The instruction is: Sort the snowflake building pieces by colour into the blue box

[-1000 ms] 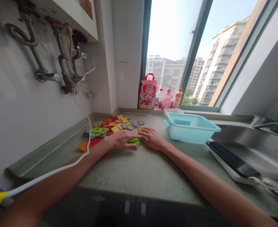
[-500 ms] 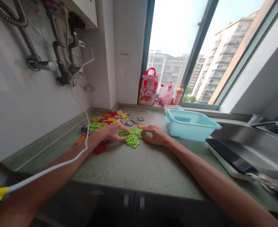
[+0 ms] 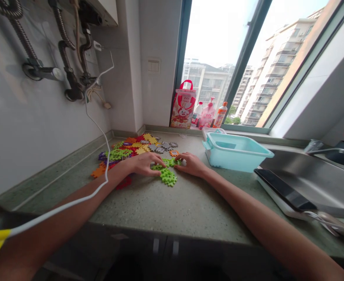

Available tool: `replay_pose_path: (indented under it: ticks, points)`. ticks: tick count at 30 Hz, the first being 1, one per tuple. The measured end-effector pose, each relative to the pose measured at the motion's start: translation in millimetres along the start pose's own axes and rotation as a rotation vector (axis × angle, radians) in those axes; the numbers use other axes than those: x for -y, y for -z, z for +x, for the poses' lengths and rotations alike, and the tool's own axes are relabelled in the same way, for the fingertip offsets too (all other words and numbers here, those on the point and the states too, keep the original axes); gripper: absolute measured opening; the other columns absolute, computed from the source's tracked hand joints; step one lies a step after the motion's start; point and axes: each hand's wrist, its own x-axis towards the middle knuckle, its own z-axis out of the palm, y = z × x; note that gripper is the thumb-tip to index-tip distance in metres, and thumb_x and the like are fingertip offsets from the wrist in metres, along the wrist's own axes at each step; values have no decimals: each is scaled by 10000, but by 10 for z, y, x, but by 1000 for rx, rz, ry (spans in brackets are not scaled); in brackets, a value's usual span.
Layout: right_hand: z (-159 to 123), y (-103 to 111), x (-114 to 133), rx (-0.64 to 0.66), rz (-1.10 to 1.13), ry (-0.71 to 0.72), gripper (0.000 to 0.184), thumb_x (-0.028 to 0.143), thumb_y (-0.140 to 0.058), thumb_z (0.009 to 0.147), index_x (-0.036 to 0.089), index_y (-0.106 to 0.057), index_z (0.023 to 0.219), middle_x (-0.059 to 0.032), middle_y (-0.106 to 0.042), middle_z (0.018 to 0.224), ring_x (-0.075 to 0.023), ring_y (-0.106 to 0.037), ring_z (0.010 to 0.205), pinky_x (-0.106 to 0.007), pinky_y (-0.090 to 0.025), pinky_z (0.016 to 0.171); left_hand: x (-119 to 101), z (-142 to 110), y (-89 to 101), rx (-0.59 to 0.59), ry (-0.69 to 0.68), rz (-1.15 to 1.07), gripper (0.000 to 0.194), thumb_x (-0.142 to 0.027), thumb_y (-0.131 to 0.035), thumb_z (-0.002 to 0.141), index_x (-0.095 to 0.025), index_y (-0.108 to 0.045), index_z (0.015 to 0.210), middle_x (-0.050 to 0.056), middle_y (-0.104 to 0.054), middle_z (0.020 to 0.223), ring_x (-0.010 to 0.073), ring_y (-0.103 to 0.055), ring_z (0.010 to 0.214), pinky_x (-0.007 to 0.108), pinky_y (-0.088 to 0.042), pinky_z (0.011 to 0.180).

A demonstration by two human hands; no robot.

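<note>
Several bright green interlocking toy pieces (image 3: 168,178), with toothed edges, lie flat on the counter between my hands. My left hand (image 3: 147,164) comes in from the left, its thumb and fingers pinching the left green piece (image 3: 157,167). Opposite it, my right hand (image 3: 191,164) has its fingertips closed on the edge of the far right green piece (image 3: 174,161). The green pieces touch or overlap; whether they are joined I cannot tell. Behind my left hand spreads a heap of similar pieces in yellow (image 3: 150,138), grey, orange, red, purple and green.
A light blue plastic bin (image 3: 236,160) stands right of my right hand, beside the steel sink (image 3: 321,183). A black phone (image 3: 284,189) lies near the sink's edge. A white cable (image 3: 72,205) crosses over my left forearm. A red bag (image 3: 183,109) and bottles line the windowsill.
The green pieces have shifted slightly to the right, and my left hand has moved right with them. My right hand's fingers have drawn in on the far right piece. The view has tilted a little.
</note>
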Motion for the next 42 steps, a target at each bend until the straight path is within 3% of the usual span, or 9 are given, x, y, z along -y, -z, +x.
replay_pose_path:
  ticks: [8, 13, 19, 23, 27, 30, 36, 39, 42]
  points:
    - [-41, 123, -205, -125, -48, -107, 272, 385, -784, 836, 229, -750, 1057, -59, -776, 1006, -211, -708, 854, -326, -535, 815, -45, 13, -97, -3, -50, 10, 386, -323, -723, 896, -303, -754, 1280, 48, -718, 1347, 237, -655, 1202, 358, -488, 1090]
    - [-34, 82, -113, -234, 24, -23, 323, 411, -739, 894, 237, -721, 1166, -71, -752, 1078, -213, -696, 934, -331, -539, 852, -83, 37, -121, -45, -101, 17, 355, -321, -761, 866, -324, -791, 1219, 73, -677, 1323, 244, -649, 1189, 358, -489, 1095]
    - [25, -53, 5, -25, 72, 79, 304, 392, -762, 895, 276, -738, 1175, -50, -763, 1111, -231, -680, 1060, -362, -517, 969, -89, 42, -70, -12, -88, -35, 351, -309, -769, 851, -298, -804, 1200, 64, -710, 1145, 207, -680, 1022, 313, -529, 988]
    - [47, -47, 44, 10, 65, -4, 312, 370, -812, 841, 265, -757, 1129, -36, -778, 1055, -217, -700, 959, -335, -521, 898, -95, 52, -79, 0, -79, -33, 363, -286, -752, 844, -302, -802, 1204, 54, -708, 1161, 204, -678, 1031, 304, -520, 1004]
    - [15, 133, 100, -16, -122, 55, 316, 348, -818, 820, 258, -767, 1118, -65, -779, 1072, -237, -693, 977, -354, -501, 910, -15, 34, -91, -11, -10, -6, 383, -315, -719, 874, -305, -779, 1252, 58, -691, 1179, 199, -677, 1046, 293, -507, 1015]
    - [-37, 482, 75, -141, -310, 142, 284, 343, -745, 881, 267, -764, 1155, -91, -761, 1178, -287, -653, 1093, -435, -441, 1025, 63, 6, -97, -31, 69, 45, 396, -332, -690, 888, -296, -768, 1274, 73, -673, 1206, 203, -672, 1058, 297, -505, 1007]
    - [-295, 1310, -200, -625, -601, -216, 359, 374, -628, 938, 238, -736, 1252, -129, -728, 1262, -361, -594, 1171, -524, -371, 1063, 75, 7, -82, -53, 98, 186, 467, -439, -650, 915, -287, -721, 1350, 93, -682, 1230, 244, -653, 1113, 336, -492, 1032]
    - [-445, 1471, -377, -607, -711, -430, 400, 466, -591, 931, 205, -770, 1177, -154, -772, 1082, -364, -637, 1058, -512, -406, 972, 143, -33, 59, -120, 123, 282, 453, -504, -598, 945, -288, -723, 1323, 88, -693, 1255, 256, -636, 1156, 353, -478, 1058]
    - [-507, 1495, -539, -462, -705, -651, 475, 577, -612, 882, 218, -809, 1122, -170, -781, 940, -364, -681, 932, -503, -438, 890, 336, -218, 342, -245, 376, 482, 398, -454, -489, 985, -240, -783, 1146, 114, -710, 1233, 275, -622, 1182, 385, -457, 1081]
